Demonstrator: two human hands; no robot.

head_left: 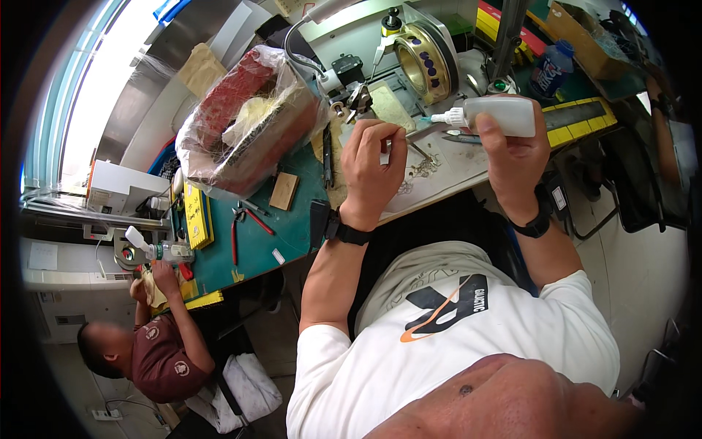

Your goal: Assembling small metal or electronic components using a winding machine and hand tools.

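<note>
My right hand [518, 157] is wrapped round a translucent white squeeze bottle [508, 117]. The bottle lies tilted on its side, its ribbed cap and thin nozzle pointing left toward my other hand. Thumb and fingers of my left hand [374, 168] are pinched together just left of the nozzle tip; what they hold, if anything, is too small to make out. Between the hands, a pile of small metal pieces [423, 168] lies on the pale work surface [457, 170]. A thin metal tool shows behind the fingertips, partly hidden.
A plastic-lined red box [241, 124], red-handled pliers [248, 225] and a wooden block [284, 192] sit on the green mat [300, 234] at left. A gold drum [428, 64] stands behind my hands. A blue-labelled bottle [552, 69] is at right. Another person [172, 358] works at far left.
</note>
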